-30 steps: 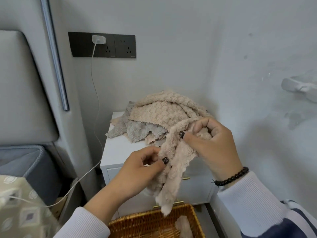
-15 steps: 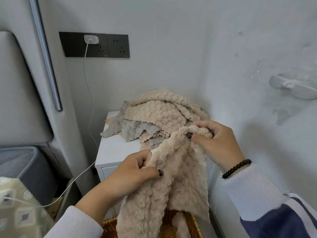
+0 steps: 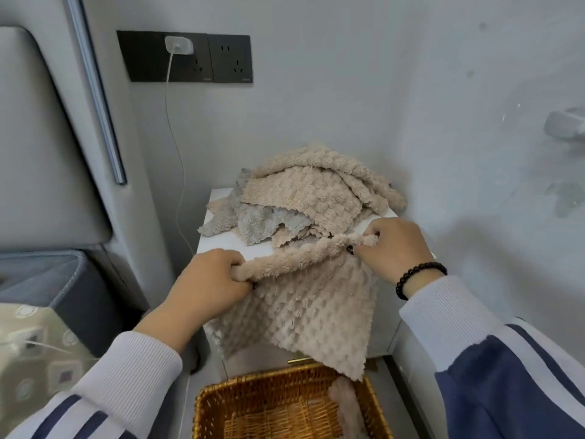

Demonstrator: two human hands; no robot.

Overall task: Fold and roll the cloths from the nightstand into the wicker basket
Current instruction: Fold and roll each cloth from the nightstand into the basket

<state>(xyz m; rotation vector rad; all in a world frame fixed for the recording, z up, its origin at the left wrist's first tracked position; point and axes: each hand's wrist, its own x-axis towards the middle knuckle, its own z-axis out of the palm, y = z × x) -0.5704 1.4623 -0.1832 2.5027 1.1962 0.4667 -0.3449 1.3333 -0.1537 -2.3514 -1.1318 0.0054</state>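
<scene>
Both grips pinch one cloth's top edge, spread flat above the basket.
Left hand (image 3: pixel 209 280) and right hand (image 3: pixel 392 248) curl fingers round the beige cloth (image 3: pixel 304 312); its rolled edge rises left to right, the sheet hanging before the nightstand (image 3: pixel 221 245), lowest corner over the basket (image 3: pixel 253 388). Pile (image 3: pixel 310 198) behind.
</scene>
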